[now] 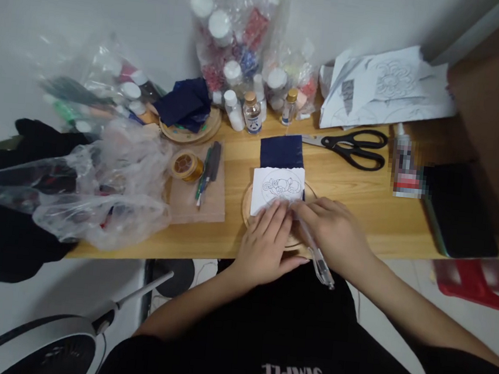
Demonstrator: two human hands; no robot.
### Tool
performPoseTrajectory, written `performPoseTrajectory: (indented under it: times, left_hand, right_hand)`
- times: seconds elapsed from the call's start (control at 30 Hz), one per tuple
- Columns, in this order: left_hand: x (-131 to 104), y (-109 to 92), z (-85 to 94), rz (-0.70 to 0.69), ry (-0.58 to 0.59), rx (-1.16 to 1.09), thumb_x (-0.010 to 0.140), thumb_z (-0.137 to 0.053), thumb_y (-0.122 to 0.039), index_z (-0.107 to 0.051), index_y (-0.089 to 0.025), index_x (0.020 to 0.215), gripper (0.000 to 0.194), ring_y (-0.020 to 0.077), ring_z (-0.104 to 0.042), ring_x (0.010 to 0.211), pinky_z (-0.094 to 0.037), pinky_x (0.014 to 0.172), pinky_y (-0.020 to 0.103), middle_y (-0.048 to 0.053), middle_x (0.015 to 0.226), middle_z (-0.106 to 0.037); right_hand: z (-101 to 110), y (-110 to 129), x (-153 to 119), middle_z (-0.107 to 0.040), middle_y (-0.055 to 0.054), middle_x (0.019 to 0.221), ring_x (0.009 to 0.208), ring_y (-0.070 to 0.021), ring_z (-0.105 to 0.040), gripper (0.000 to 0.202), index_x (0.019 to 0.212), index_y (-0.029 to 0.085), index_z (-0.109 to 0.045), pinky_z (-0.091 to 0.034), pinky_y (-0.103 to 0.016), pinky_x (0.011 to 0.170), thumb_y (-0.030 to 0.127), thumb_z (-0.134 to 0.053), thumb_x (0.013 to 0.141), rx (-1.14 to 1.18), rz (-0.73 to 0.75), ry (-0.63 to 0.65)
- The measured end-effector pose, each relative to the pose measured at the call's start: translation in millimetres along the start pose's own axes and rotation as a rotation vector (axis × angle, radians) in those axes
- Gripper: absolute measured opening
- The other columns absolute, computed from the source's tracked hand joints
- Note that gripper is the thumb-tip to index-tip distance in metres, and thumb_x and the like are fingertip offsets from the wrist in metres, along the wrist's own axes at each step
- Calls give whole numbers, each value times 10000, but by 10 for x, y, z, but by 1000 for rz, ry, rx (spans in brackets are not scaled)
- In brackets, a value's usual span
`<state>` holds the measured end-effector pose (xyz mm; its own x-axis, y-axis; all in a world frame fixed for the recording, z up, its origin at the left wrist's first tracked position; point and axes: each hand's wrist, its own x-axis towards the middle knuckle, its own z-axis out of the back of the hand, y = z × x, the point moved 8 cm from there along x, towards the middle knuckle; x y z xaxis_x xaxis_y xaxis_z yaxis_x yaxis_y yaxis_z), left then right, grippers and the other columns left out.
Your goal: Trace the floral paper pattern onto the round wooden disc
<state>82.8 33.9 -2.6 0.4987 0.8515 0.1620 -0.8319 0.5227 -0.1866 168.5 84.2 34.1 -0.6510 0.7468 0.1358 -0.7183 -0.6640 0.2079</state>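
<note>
A small white paper (278,184) with a line drawing of curled shapes inside an oval lies on a round wooden board (246,213) at the table's front edge. My left hand (266,244) rests flat on the paper's lower part, fingers stretched out. Closed around a clear pen (320,263), my right hand (337,231) is at the paper's lower right; the pen's tip is hidden by my fingers. Dark blue fabric (282,150) shows just beyond the paper, and a bit of it peeks out at the right side.
Black-handled scissors (353,146), a glue tube (404,163) and a dark phone (461,210) lie to the right. Small bottles (252,114) and bags of jars (228,38) stand behind. At left are a thread spool (187,166), pens (209,171) and a crumpled plastic bag (112,191).
</note>
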Motion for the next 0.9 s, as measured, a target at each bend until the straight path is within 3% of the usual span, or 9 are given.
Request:
performPoseTrajectory:
  times: [0.2, 0.43, 0.9]
  left_hand:
    - [15, -29, -42, 35, -52, 95, 948, -277, -712, -384, -32, 1457, 856, 290, -309, 1478, -261, 1198, 438, 182, 1539, -428]
    - [35, -36, -46, 44, -52, 147, 949, -310, -699, -452, -46, 1412, 812, 291, -367, 1446, -281, 1181, 426, 165, 1510, -474]
    - [46, -41, -61, 45, -23, 197, 954, -291, -691, -425, -59, 1441, 809, 287, -360, 1449, -237, 1187, 418, 155, 1533, -447]
  right_hand:
    - [-23, -3, -46, -762, -128, 985, 864, -240, -667, 265, 1103, 118, -663, -500, -361, 724, 215, -508, 911, -2, 3, -54]
    - [-20, -10, -72, -767, -109, 964, 881, -239, -673, 287, 1122, 151, -658, -533, -362, 722, 210, -479, 906, 9, -14, -105]
    - [-45, -82, -75, -760, -127, 983, 879, -260, -666, 315, 1151, 157, -680, -553, -389, 760, 255, -472, 934, 130, -77, -53]
